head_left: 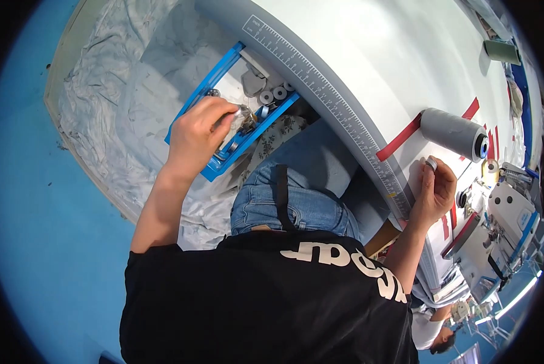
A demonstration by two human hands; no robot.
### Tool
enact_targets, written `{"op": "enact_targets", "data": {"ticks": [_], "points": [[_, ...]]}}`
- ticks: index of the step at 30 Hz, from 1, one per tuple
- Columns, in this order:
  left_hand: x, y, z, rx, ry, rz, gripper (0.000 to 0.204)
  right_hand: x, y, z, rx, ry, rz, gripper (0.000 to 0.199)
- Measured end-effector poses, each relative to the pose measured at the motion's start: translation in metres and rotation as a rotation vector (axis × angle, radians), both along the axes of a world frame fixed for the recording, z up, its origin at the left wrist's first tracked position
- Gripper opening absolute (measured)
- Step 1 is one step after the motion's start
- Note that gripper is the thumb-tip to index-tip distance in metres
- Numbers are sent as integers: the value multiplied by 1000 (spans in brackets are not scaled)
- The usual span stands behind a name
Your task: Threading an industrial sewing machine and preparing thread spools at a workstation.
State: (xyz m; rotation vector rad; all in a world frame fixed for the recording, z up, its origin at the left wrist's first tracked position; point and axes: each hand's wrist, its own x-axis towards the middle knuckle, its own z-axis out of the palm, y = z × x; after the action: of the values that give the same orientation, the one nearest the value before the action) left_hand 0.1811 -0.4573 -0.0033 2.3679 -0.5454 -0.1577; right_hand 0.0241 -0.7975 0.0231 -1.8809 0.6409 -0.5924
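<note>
My left hand [200,130] reaches into a blue drawer [214,76] under the table edge, its fingers closed on a small shiny metal part [243,115]. Several grey bobbins [273,94] lie in the drawer just beyond the hand. My right hand [437,189] rests at the edge of the white table [375,54] and pinches a small metal bobbin [431,162] between thumb and fingertips. A large cone of grey thread [453,132] lies on its side just above that hand.
A grey ruler strip [320,91] runs along the table's curved edge, with red tape marks [399,138] across it. Crumpled grey fabric [120,103] is piled left of the drawer. A sewing machine [511,212] stands at the right. Another person [436,330] is at the lower right.
</note>
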Motion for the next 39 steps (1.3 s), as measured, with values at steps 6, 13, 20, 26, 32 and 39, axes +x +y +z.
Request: {"op": "enact_targets", "data": {"ticks": [6,13,20,26,32,39], "points": [[4,3,5,-25,58,22,9,0,0,0,-9,16,0,17],[2,5,5,-17,27,19,9,1,1,1,-14,24,-2,16],[6,-11,7,8,-10,-86,15,0,-1,0,-4,6,26,17],[21,-39,-3,48,-69,-152,19,0,0,0,-21,21,23,17],[23,-39,-1,51,73,-132,16,1,2,1,-31,42,-7,17],[15,-33,-3,-39,164,-24,14,1,1,1,-21,31,3,17]]}}
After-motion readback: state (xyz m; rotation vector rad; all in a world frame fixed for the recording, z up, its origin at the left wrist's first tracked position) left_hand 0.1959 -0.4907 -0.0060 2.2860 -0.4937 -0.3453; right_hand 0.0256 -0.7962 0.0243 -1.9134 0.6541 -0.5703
